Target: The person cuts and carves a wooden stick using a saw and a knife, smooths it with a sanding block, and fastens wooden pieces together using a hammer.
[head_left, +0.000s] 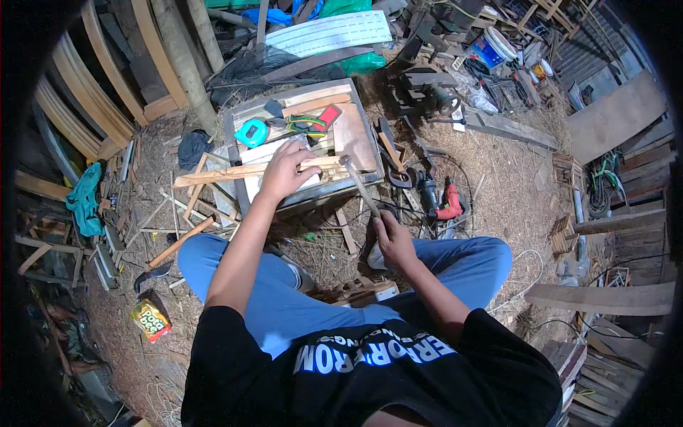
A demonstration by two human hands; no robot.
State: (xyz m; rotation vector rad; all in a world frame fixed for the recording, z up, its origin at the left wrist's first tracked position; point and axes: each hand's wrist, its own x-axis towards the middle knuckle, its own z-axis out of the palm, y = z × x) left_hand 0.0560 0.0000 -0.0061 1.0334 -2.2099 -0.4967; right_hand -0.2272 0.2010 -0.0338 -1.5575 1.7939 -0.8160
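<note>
My left hand (287, 171) is closed over a long strip of wood (231, 173) that lies across a low wooden workbench (313, 201), its left end sticking out past the edge. My right hand (393, 240) grips the handle of what looks like a hammer (366, 195). The hammer's small dark head is at the right end of the strip; whether they touch I cannot tell. Behind my left hand, a turquoise tape measure (252, 133) sits on the bench, near a red and black item (327, 118) and a yellow-green strap (306, 127).
A red power drill (449, 203) and an angle grinder (405, 178) lie right of the bench with cables. At left are a wooden-handled tool (181, 242), a yellow snack bag (151, 320) and wood scraps. Curved boards (99, 92) lean at the far left. A bucket (491, 48) stands behind.
</note>
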